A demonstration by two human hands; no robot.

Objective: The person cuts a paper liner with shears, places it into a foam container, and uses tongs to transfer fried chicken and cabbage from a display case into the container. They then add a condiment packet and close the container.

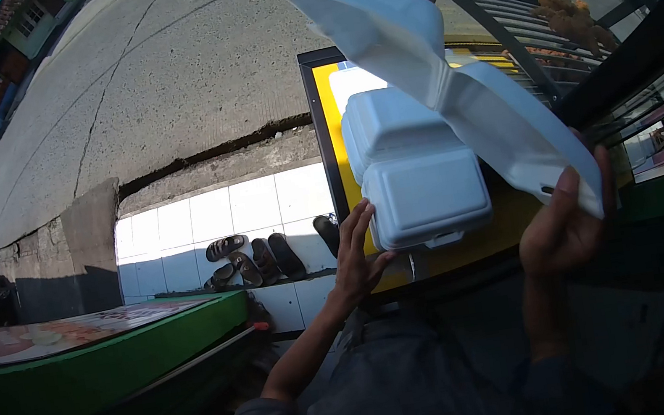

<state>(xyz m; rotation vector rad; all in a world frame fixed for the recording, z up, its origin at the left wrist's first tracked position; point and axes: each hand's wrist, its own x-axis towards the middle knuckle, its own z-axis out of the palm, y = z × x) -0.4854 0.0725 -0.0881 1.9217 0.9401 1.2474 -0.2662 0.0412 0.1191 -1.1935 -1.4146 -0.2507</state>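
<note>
My right hand (560, 230) grips the near edge of a white foam takeaway box (512, 127), thumb on the inside. This box hangs unfolded, its lid (382, 18) swung up and away to the left, and its inside looks bare. My left hand (354, 247) rests with fingers stretched along the left side of a closed foam box (428, 194). Right behind that one sits another closed foam box (400, 117), and more white foam shows farther back. They stand on a yellow surface (329, 110) with a black frame.
A glass-sided case with a wire rack (508, 13) and fried food (572, 12) stands on the right. Several sandals (263, 258) lie on white tiles (210, 216) below left. A green-edged counter (123, 351) is at the lower left. Beyond runs a concrete road (185, 67).
</note>
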